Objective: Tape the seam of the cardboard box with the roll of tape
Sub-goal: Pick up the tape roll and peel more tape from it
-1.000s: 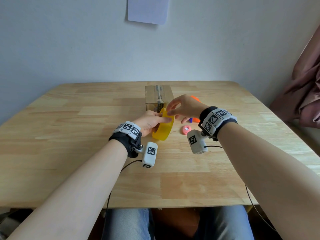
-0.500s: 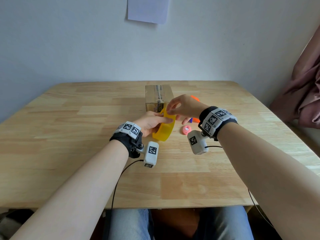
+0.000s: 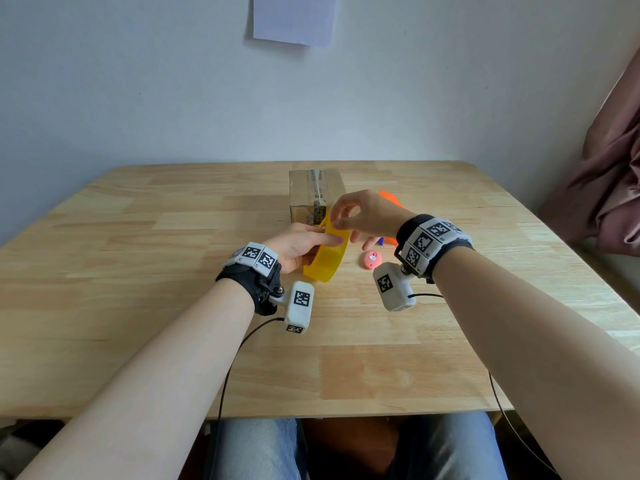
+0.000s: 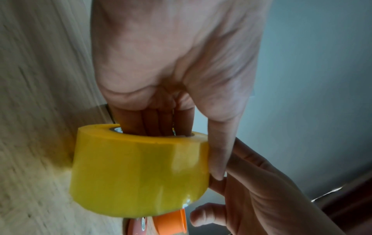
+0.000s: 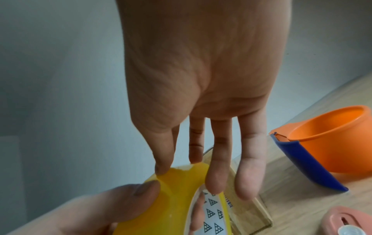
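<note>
The yellow roll of tape (image 3: 325,259) stands on edge just above the table, held by my left hand (image 3: 311,240). In the left wrist view the fingers reach into the roll (image 4: 138,171) and the thumb lies on its outer face. My right hand (image 3: 334,221) pinches the tape's loose edge at the top of the roll (image 5: 177,198) between thumb and forefinger; its other fingers hang straight. The small cardboard box (image 3: 310,192) stands right behind the hands, with a strip of old tape along its top seam.
An orange tape dispenser (image 5: 332,143) with a blue blade guard lies right of the box, partly behind my right hand. A small pink round thing (image 3: 372,259) lies near my right wrist. The wooden table (image 3: 138,271) ends at the wall behind; a cloth hangs at far right.
The right thumb and forefinger have closed into a pinch on the tape's edge at the top of the roll. The left hand and the roll have barely moved.
</note>
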The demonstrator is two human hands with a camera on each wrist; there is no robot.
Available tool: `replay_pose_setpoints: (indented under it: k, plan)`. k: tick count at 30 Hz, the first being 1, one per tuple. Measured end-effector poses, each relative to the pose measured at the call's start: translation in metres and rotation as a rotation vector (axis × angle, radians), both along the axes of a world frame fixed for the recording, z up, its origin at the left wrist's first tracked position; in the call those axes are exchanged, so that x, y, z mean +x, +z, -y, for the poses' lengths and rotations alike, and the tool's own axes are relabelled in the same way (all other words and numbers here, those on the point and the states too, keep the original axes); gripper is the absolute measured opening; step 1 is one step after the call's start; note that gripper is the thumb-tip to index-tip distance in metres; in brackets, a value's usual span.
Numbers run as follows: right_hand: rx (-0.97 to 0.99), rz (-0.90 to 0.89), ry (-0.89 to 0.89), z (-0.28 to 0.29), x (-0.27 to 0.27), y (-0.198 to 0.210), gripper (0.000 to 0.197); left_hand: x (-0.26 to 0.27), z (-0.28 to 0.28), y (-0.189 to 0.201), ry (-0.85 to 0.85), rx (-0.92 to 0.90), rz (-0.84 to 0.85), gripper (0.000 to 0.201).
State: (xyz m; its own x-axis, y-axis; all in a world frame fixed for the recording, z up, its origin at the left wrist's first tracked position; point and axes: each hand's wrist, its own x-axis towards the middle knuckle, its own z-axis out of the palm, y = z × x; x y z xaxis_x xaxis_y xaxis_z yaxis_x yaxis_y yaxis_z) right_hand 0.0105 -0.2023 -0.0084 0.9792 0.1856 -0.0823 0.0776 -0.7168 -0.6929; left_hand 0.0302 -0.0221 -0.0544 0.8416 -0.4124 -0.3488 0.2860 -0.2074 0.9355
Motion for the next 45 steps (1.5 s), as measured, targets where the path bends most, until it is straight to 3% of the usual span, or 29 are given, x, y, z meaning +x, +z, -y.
replay_pose_setpoints:
  k: [9, 15, 18, 24, 28, 32, 35, 45]
  plan:
    - [-0.006, -0.011, 0.024, -0.001, -0.002, -0.001, 0.002, 0.002, 0.0, -0.004, 0.006, -0.027, 0.007, 0.018]
    - [0.05, -0.004, -0.041, 0.002, -0.003, -0.004, 0.016, 0.005, 0.004, -0.003, 0.013, -0.003, 0.031, 0.032]
    - [0.042, -0.009, -0.028, 0.001, -0.004, -0.003, 0.014, 0.006, 0.004, -0.004, 0.022, 0.004, 0.033, 0.033]
    - [-0.007, -0.016, -0.001, 0.003, -0.004, -0.003, 0.007, 0.007, 0.004, -0.004, 0.014, -0.005, 0.015, 0.018]
    - [-0.008, -0.006, -0.006, 0.005, -0.004, -0.003, 0.009, 0.008, 0.003, -0.004, 0.026, -0.018, 0.012, 0.026]
    - [0.048, 0.048, -0.043, 0.003, -0.005, -0.004, 0.026, 0.009, 0.0, -0.002, 0.02, -0.026, -0.002, 0.032]
    - [0.049, 0.1, -0.065, 0.001, -0.008, -0.005, 0.025, 0.01, -0.002, -0.002, 0.038, -0.035, -0.011, 0.034]
    - [0.093, 0.097, -0.058, -0.006, -0.006, -0.001, 0.015, 0.008, -0.011, -0.003, 0.005, -0.066, -0.043, 0.013]
